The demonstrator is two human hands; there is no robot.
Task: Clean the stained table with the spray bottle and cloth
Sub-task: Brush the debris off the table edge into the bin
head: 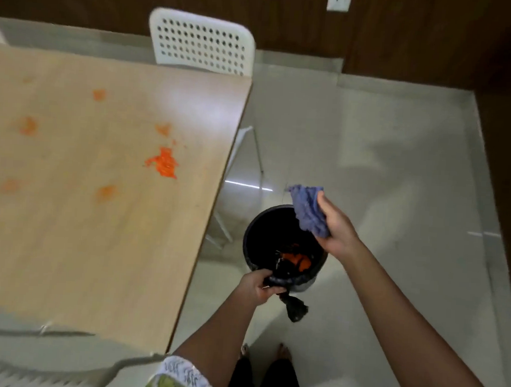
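Blue terry bunched in the right hand: the fingers and thumb are curled round the cloth, gripping it by its lower end so the loose part stands up and hangs over the far rim of the bin, which reads as a way of shaking or dropping picked-up mess straight into it rather than onto the floor. The left hand has its fingers closed round the near rim of the bin and the gathered black liner, whose knotted tail dangles below the hand; that grip probably steadies the bin and keeps its mouth open under the cloth. Orange scraps lie inside the bin, the same colour as the stains, though blur makes it hard to say just what they are. The bin stands on the pale floor just off the right edge of the table, near enough for the cloth to pass between them. On the table the work looks unfinished: one thick orange stain sits near the right edge, and fainter smears are scattered toward the left and far sides. A white chair stands at the far right corner. No spray bottle is in view.
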